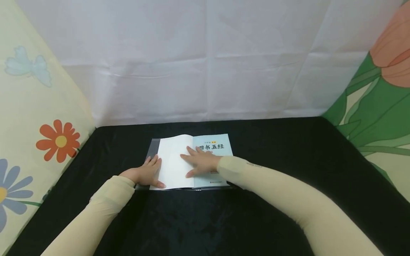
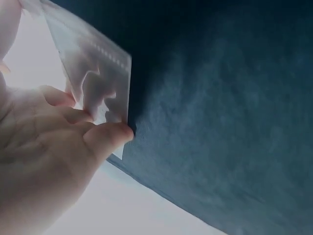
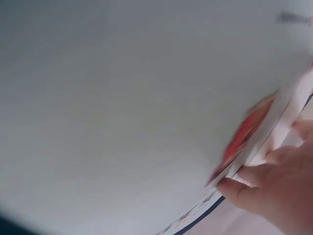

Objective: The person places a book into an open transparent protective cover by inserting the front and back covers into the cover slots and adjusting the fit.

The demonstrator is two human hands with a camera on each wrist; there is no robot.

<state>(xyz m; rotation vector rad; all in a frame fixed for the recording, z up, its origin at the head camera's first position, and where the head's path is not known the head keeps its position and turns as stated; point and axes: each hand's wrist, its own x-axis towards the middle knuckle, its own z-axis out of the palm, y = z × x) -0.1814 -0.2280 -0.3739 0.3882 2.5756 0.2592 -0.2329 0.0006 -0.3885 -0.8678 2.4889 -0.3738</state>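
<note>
An open book [image 1: 189, 160] lies flat on the black cloth [image 1: 224, 220], its white inside cover to the left and a pale blue title page [image 1: 214, 145] to the right. A clear plastic jacket flap [image 1: 153, 146] sticks out past the left edge. My left hand [image 1: 145, 174] lies flat on the flap and white cover, fingers straight. In the left wrist view the left hand's fingers [image 2: 105, 137] press the clear flap [image 2: 100, 85]. My right hand [image 1: 201, 161] rests flat across the spine and title page. The right hand's fingers [image 3: 266, 181] touch the page edge.
A white sheet [image 1: 205, 60] closes off the back. Floral fabric walls stand at the left [image 1: 35, 117] and right [image 1: 381, 103]. Black cloth spreads around the book on all sides.
</note>
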